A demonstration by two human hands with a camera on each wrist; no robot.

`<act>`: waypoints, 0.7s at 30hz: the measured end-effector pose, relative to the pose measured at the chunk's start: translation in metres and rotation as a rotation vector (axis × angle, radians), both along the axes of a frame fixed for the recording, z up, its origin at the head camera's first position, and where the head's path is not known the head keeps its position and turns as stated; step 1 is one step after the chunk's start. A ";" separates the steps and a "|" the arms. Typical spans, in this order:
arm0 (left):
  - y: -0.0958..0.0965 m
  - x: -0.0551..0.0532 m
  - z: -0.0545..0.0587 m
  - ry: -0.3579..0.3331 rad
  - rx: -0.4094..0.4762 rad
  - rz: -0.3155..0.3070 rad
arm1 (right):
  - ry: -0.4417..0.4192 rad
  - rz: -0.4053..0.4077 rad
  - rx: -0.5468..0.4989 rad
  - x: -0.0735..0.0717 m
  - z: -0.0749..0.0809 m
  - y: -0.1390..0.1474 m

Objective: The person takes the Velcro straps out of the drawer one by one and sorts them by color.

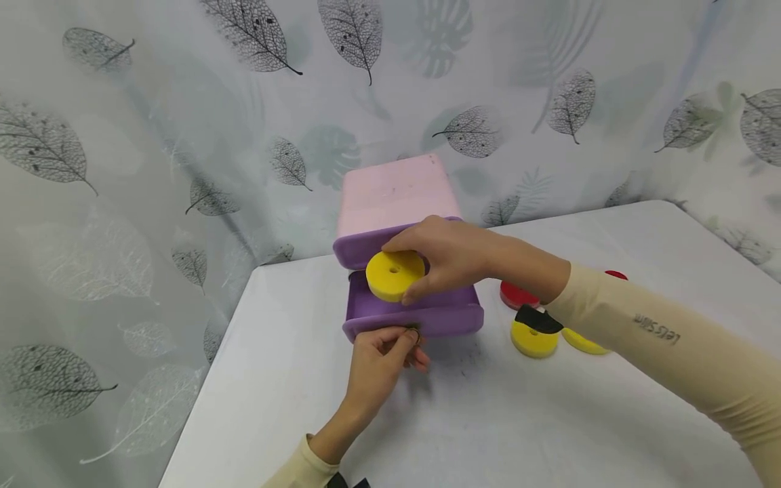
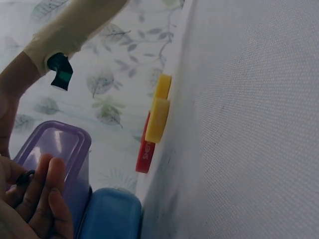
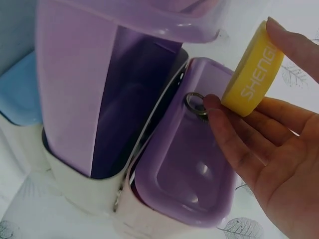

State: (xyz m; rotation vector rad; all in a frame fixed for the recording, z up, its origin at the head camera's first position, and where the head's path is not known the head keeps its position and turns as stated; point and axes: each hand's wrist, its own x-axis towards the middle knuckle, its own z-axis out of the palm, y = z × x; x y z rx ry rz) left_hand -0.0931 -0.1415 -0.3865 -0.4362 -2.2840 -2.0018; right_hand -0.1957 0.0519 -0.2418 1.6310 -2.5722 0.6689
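Note:
A round yellow disc (image 1: 383, 281) with a small centre hole is pinched between the thumb and fingers of my right hand (image 1: 454, 251). Pale lettering shows on its rim in the right wrist view. Right below the disc is a pulled-out purple drawer (image 1: 448, 321) of a pink cabinet (image 1: 396, 193). My left hand (image 1: 378, 362) pinches the metal ring pull (image 1: 413, 333) on that drawer's front. Above it, another purple drawer front (image 3: 184, 164) sits closed, with its own ring (image 3: 196, 103) near my right fingertips. The drawer's far inside is partly hidden.
On the white table (image 1: 293, 339), right of the cabinet, lie a red disc (image 1: 515, 295), a yellow disc (image 1: 533, 341), another yellow disc (image 1: 582, 342) and a partly hidden red piece (image 1: 616, 274). A blue drawer front (image 2: 112, 214) shows beside the purple one. A leaf-patterned curtain (image 1: 244, 115) hangs behind.

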 end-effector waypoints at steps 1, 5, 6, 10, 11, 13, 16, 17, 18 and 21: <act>0.000 0.000 0.000 -0.002 0.006 0.001 | 0.001 -0.008 0.005 0.000 0.000 0.002; 0.001 -0.001 0.001 -0.020 0.030 0.001 | 0.004 -0.029 0.015 0.001 0.002 0.007; 0.001 -0.001 0.001 -0.022 0.030 0.003 | 0.002 -0.031 0.015 0.002 0.002 0.008; 0.000 -0.002 0.000 -0.023 0.033 0.004 | 0.001 -0.034 0.013 0.003 0.002 0.014; 0.000 -0.001 0.000 -0.022 0.036 0.003 | 0.002 -0.030 0.008 0.004 0.002 0.015; 0.000 -0.001 0.000 -0.020 0.047 -0.001 | 0.006 -0.020 0.002 0.004 0.001 0.019; -0.001 -0.001 -0.001 -0.017 0.051 -0.004 | 0.007 -0.023 0.005 0.006 0.002 0.025; -0.001 -0.001 -0.001 -0.018 0.054 -0.005 | 0.005 -0.027 0.007 0.006 0.002 0.028; -0.001 -0.001 -0.001 -0.018 0.054 -0.006 | 0.001 -0.035 0.012 0.007 0.002 0.030; -0.001 -0.001 -0.001 -0.023 0.052 -0.006 | -0.019 -0.055 0.021 0.009 0.001 0.039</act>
